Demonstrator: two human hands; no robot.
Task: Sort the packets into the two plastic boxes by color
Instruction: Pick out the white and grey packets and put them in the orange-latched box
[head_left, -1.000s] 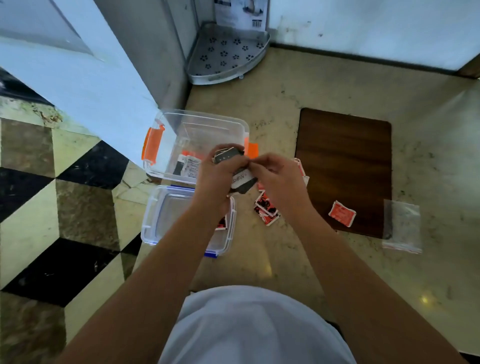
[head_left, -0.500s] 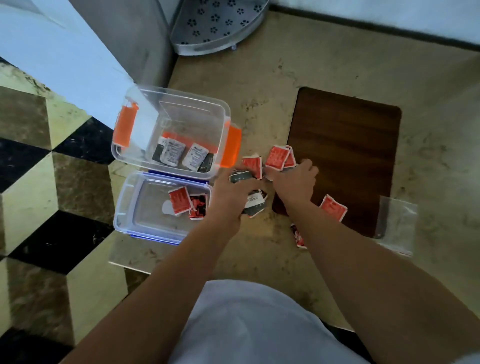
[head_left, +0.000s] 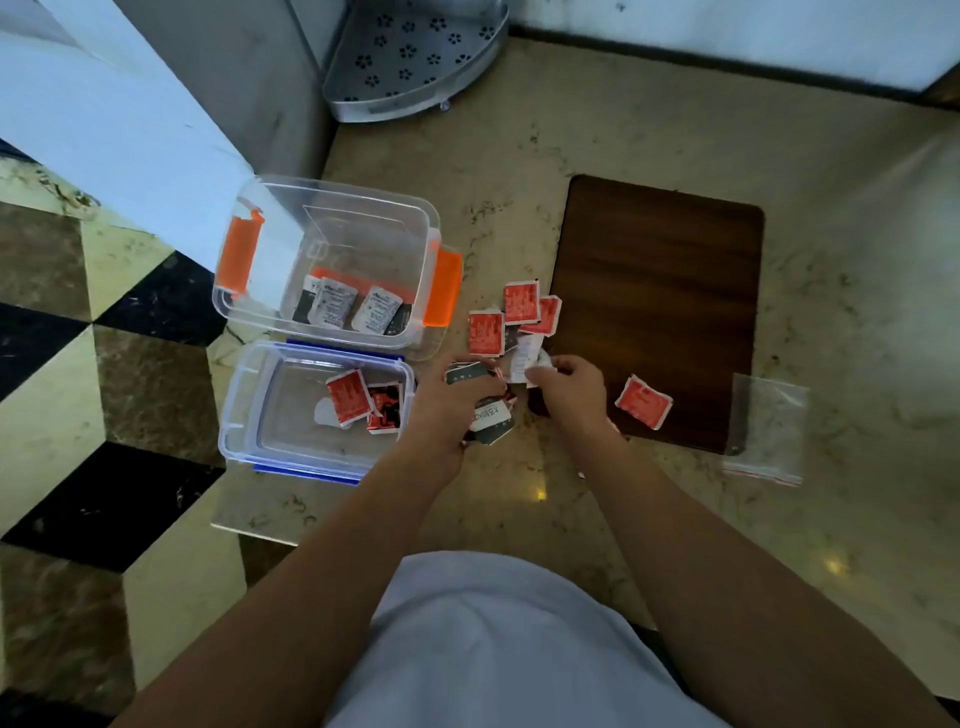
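Two clear plastic boxes stand at the left of the counter. The box with orange clips (head_left: 332, 208) holds a few white and dark packets (head_left: 376, 310). The box with blue clips (head_left: 239, 384) holds red packets (head_left: 349, 397). Three red packets (head_left: 521, 303) lie loose right of the boxes, and one red packet (head_left: 644, 401) rests on the board. My left hand (head_left: 447, 410) grips a bunch of dark green and white packets (head_left: 491, 418). My right hand (head_left: 569, 387) pinches a white packet (head_left: 525, 358) in the pile.
A dark wooden board (head_left: 660, 291) lies to the right, with a clear zip bag (head_left: 766, 431) beside it. A grey perforated corner shelf (head_left: 410, 57) stands at the back by the wall. The counter's edge (head_left: 228, 527) drops to a chequered floor at the left.
Both hands came down from above the boxes to the loose pile on the counter. My right hand has shifted from the red packets to a white one.
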